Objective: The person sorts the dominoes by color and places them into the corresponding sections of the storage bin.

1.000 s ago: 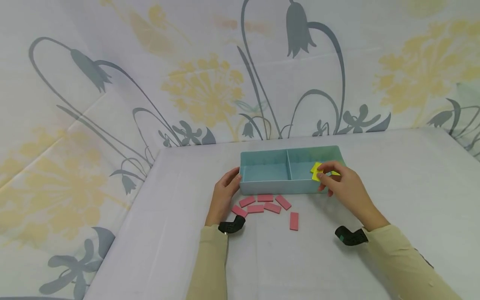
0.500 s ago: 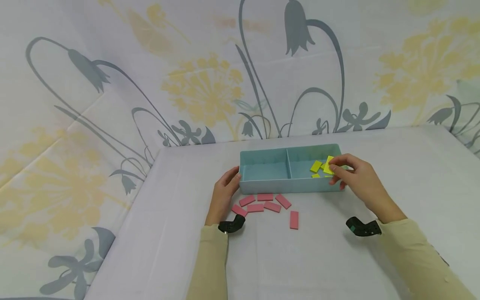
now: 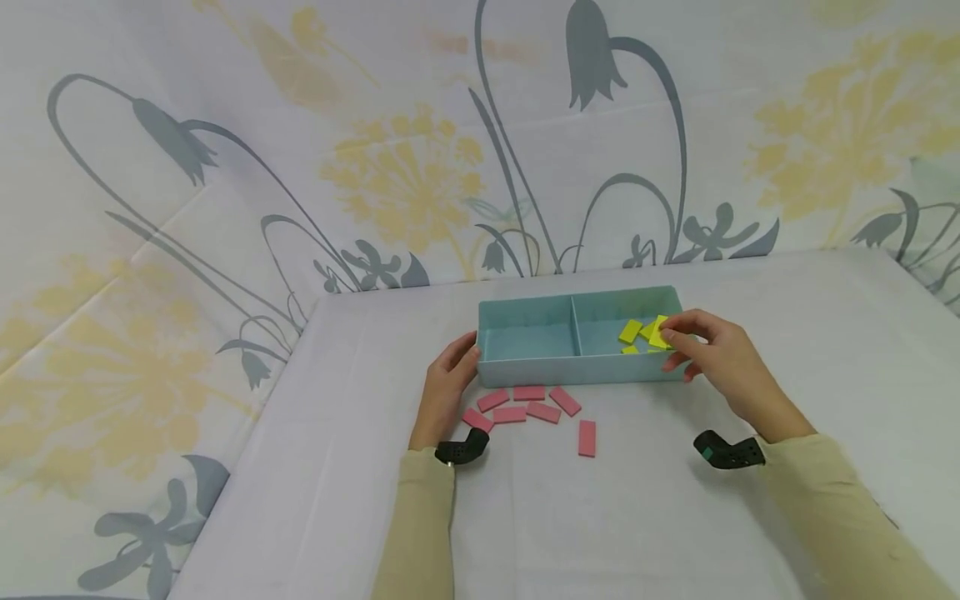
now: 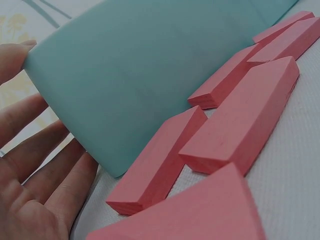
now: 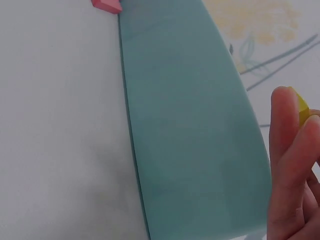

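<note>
A light blue two-compartment box [image 3: 528,373] stands on the white cloth. My left hand [image 3: 444,387] rests against its left end; in the left wrist view the thumb touches the top corner and the fingers lie rather straight along the end wall. Over the right compartment, my right hand [image 3: 712,358] pinches a yellow block [image 3: 658,332] between thumb and fingers. Beneath it, several yellow blocks [image 3: 630,331] lie in that compartment, some partly hidden by the front wall. The right wrist view shows just an edge of the pinched yellow block [image 5: 303,107].
Several pink blocks [image 3: 510,415] lie flat on the cloth before the box's left half. One pink block [image 3: 587,438] lies apart, nearer the front. A divider [image 3: 576,327] splits the box. Behind stands a flower-patterned cloth backdrop [image 3: 405,175].
My right hand has moved right over the right compartment with a yellow block in its fingers, uncovering other yellow blocks there. It barely moves in the last half second. My left hand stays put.
</note>
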